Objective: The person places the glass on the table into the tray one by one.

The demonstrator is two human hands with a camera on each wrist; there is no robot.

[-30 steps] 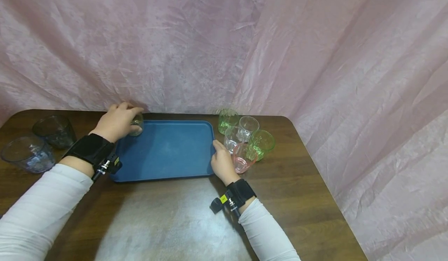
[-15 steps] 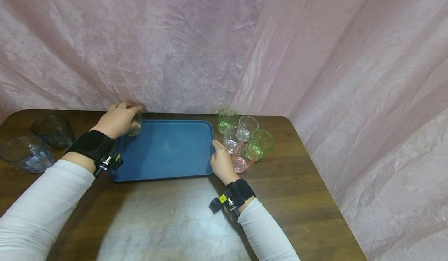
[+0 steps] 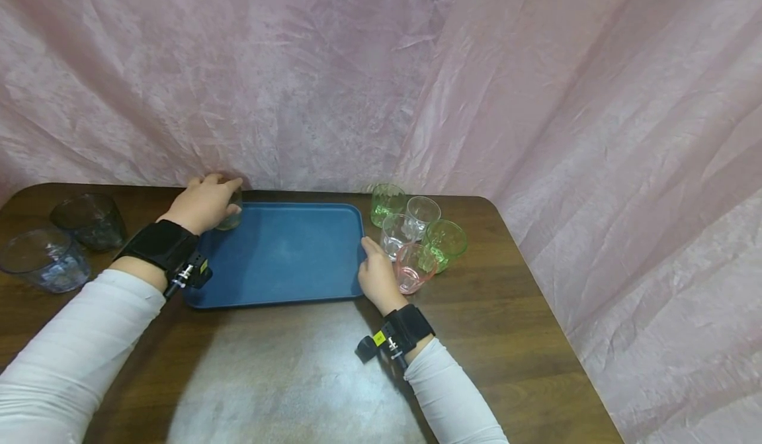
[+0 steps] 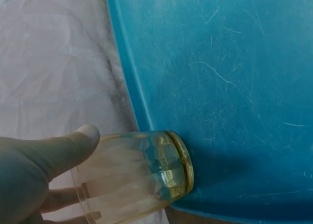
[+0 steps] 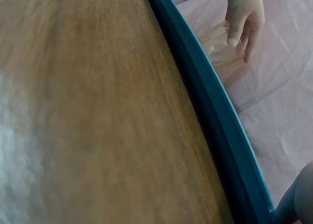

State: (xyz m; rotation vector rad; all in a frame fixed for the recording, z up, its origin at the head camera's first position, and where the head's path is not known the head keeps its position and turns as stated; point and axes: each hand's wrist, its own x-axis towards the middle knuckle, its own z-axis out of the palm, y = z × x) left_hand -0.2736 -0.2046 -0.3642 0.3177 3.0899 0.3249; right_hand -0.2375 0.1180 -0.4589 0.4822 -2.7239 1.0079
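Note:
At the far left corner of the blue tray [image 3: 292, 252], my left hand [image 3: 201, 206] holds a yellowish clear drinking glass [image 3: 229, 222]. In the left wrist view, the thumb lies on one side of the glass [image 4: 168, 168] near its rim, with fingers seen through the other side. The glass's thick base overlaps the tray's corner there. My right hand [image 3: 379, 275] grips the tray's right edge, its fingertips at the rim. In the right wrist view, a finger touches the tray rim [image 5: 220, 106] at the lower right; the rest of that hand is out of frame.
Close beside my right hand stand a pink glass [image 3: 415, 272], two green glasses [image 3: 446, 242] and two clear ones [image 3: 424, 212]. At the left are a dark glass [image 3: 89, 222] and a bluish glass [image 3: 47, 262]. A pink curtain [image 3: 333, 80] hangs along the table's back edge.
My left wrist has shifted very slightly to the right, while the glass stays at the tray's corner. My right hand, the tray and the other glasses keep their places.

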